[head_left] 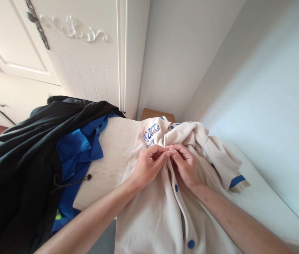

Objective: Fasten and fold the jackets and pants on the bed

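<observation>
A cream jacket (149,218) with blue buttons and a blue embroidered emblem lies spread in front of me. My left hand (149,164) pinches the jacket's front edge from the left, below the emblem. Right beside it, my right hand (185,164) pinches the same edge, and the fingertips of both hands meet there. Whatever lies between the fingertips is hidden. Two blue buttons show on the placket below my hands. One sleeve, with a blue stripe at its cuff, is bent out to the right.
A black garment (19,169) with a drawcord and a blue garment (78,148) are heaped at the left on the pale surface (109,151). White cabinet doors (88,63) stand behind. A wooden piece (156,114) sits at the back, and a pale wall (271,91) rises on the right.
</observation>
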`<act>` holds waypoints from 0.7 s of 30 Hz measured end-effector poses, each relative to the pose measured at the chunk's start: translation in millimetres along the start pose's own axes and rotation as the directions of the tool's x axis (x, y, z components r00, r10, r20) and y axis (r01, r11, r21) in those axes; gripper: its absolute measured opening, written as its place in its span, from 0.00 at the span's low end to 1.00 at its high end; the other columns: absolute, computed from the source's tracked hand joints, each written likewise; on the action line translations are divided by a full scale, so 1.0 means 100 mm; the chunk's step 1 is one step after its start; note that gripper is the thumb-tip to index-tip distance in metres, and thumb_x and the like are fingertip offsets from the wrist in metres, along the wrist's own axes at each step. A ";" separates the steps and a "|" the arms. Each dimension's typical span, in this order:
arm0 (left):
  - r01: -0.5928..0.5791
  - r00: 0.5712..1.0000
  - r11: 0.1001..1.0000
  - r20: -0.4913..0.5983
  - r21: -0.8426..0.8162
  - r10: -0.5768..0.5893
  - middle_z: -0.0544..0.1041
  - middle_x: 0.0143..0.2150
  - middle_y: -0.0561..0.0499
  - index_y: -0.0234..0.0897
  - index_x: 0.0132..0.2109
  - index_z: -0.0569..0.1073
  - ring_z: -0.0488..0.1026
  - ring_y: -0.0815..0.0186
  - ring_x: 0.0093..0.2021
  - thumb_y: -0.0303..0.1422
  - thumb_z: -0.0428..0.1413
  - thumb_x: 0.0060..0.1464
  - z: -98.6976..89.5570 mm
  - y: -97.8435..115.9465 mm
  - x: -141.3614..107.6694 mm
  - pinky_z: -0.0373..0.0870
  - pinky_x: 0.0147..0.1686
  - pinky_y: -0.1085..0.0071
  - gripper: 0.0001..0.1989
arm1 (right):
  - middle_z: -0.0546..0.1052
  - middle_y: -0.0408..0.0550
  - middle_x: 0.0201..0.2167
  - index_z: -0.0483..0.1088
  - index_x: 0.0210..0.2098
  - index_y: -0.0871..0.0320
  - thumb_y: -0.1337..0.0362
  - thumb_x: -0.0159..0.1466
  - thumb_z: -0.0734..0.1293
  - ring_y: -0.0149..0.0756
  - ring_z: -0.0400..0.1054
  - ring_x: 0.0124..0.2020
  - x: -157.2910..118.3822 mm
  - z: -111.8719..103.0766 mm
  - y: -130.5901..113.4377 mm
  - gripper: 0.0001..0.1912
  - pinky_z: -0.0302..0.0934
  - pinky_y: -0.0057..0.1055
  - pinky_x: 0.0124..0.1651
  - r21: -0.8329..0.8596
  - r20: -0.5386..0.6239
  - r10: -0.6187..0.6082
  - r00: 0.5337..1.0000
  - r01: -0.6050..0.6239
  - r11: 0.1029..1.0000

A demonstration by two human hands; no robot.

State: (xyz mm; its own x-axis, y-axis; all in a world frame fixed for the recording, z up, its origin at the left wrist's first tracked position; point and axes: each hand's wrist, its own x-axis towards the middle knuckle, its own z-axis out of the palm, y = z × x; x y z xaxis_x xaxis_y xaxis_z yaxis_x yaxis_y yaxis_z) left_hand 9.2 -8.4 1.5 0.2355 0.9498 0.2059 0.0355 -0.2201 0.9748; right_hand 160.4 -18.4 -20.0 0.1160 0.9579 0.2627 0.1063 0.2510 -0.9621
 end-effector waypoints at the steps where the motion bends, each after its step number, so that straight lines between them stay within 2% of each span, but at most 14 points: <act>1: -0.006 1.000 1.000 -0.004 0.000 0.006 0.78 0.29 0.51 0.35 0.36 0.80 0.68 0.70 0.28 0.41 0.59 0.58 0.00 -0.01 0.00 0.65 0.28 0.76 0.13 | 0.80 0.43 0.35 0.77 0.37 0.51 0.55 0.64 0.69 0.38 0.73 0.39 0.00 0.00 0.01 0.08 0.67 0.33 0.45 0.004 0.001 -0.011 1.000 0.011 1.000; 8: -0.083 0.996 0.992 -0.011 0.093 0.084 0.77 0.28 0.53 0.35 0.36 0.80 0.68 0.72 0.26 0.39 0.59 0.59 -0.01 -0.03 0.01 0.64 0.27 0.77 0.12 | 0.80 0.43 0.37 0.77 0.37 0.52 0.54 0.64 0.69 0.39 0.73 0.41 0.01 -0.01 0.09 0.09 0.67 0.34 0.47 0.015 0.020 -0.024 1.000 0.024 1.000; 21: -0.146 0.989 0.972 0.004 0.182 0.147 0.81 0.31 0.53 0.37 0.39 0.81 0.72 0.71 0.29 0.38 0.57 0.61 -0.03 -0.09 0.02 0.66 0.31 0.76 0.11 | 0.80 0.43 0.37 0.77 0.37 0.51 0.55 0.64 0.69 0.40 0.73 0.42 0.02 -0.02 0.10 0.08 0.66 0.35 0.48 0.032 0.041 -0.013 0.999 0.012 0.999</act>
State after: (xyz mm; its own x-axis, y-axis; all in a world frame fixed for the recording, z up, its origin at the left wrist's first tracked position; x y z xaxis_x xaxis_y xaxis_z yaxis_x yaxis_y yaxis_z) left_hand 6.4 -4.3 -6.6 0.2424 0.9061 0.3468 0.1772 -0.3928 0.9024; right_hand 163.3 -14.0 -28.8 0.0740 0.9594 0.2721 0.0758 0.2667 -0.9608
